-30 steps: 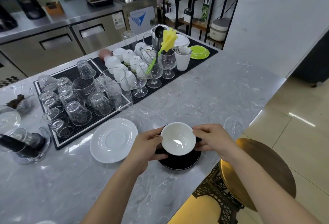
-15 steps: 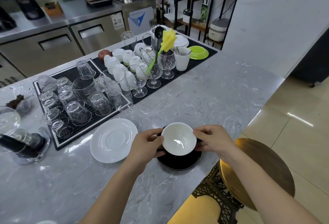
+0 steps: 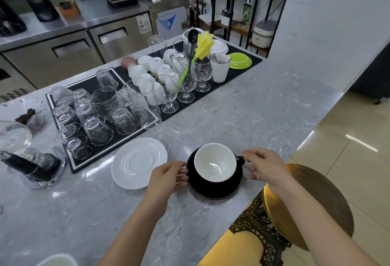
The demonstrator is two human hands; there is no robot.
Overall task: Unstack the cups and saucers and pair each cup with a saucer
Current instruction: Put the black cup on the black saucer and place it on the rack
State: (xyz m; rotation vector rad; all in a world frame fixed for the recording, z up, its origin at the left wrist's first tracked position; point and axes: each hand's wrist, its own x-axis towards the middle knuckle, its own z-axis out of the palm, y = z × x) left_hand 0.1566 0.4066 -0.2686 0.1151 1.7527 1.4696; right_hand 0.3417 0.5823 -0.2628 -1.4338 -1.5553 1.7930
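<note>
Black cup (image 3: 215, 165), white inside, on black saucer (image 3: 213, 189), near counter edge. Left hand (image 3: 166, 178) touches the saucer's left rim, fingers loosely curled; right hand (image 3: 264, 166) relaxed beside the handle, holding nothing. White saucer (image 3: 139, 162) bare, left.

A big grey marble counter (image 3: 221, 117) lies under the hands and runs far ahead of them. Past the hands, black rubber mats (image 3: 101, 96) hold many glasses turned upside down. Further away stands a shiny steel cabinet (image 3: 73, 54) with drawers. Beyond the hands and to the right is a tall black shelf rack (image 3: 232, 1) beside a plain white wall (image 3: 327, 22). Just beside the right arm is a round gold stool (image 3: 306, 202). The floor (image 3: 358, 149) there has shiny pale tiles with a bright streak of light.
</note>
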